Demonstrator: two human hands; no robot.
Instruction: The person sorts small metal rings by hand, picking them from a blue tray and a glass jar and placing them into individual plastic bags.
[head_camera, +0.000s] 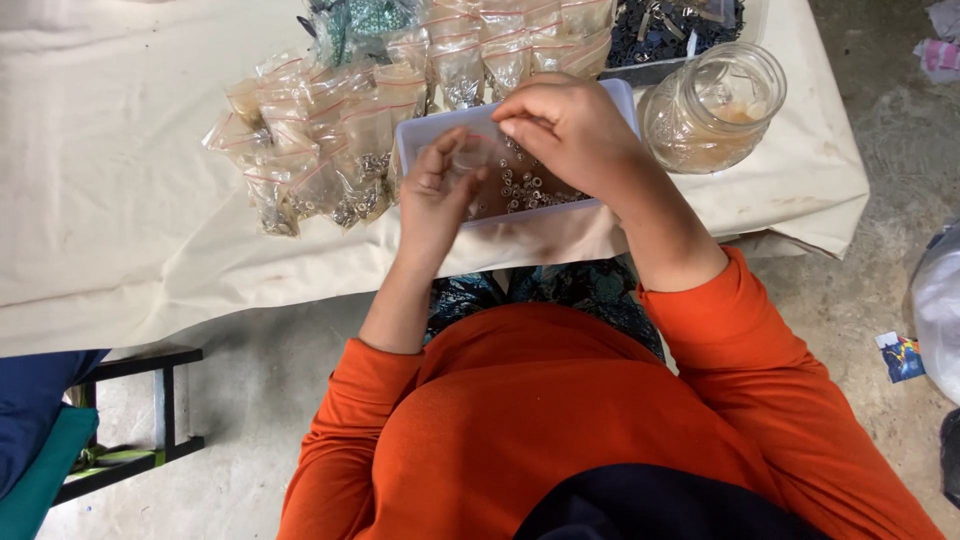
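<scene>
Looking down past an orange top (560, 420), both forearms reach forward from pushed-up sleeves to the near edge of the worktop (130, 230), which is draped in a cream cloth. The left hand (437, 195) is raised upright over the near left corner of a white tray (420, 132), its fingers (452, 160) curled around a small clear bag (470, 158) and pinching it open. The right hand (570, 130) hovers above the middle of the tray, its fingers (520, 122) pressed together at the bag's mouth; whether they pinch a piece cannot be told. The two hands almost touch at the bag.

In the tray, under and between the hands, lies a loose heap of small silver rings (525, 185). Just left of the tray, a pile of filled bags (300, 150) with red seal strips spreads over the cloth, each holding small metal bits; more of them stand in a row behind the tray (500, 45). Right of the tray, a clear glass jar (712, 105) lies tilted, near the right wrist. Behind it sits a box of dark parts (665, 30). At the far back, a bag of green beads (365, 20) shows.

On the floor, lower left, stands a black stool frame (150, 420) beside blue fabric (35, 400).
</scene>
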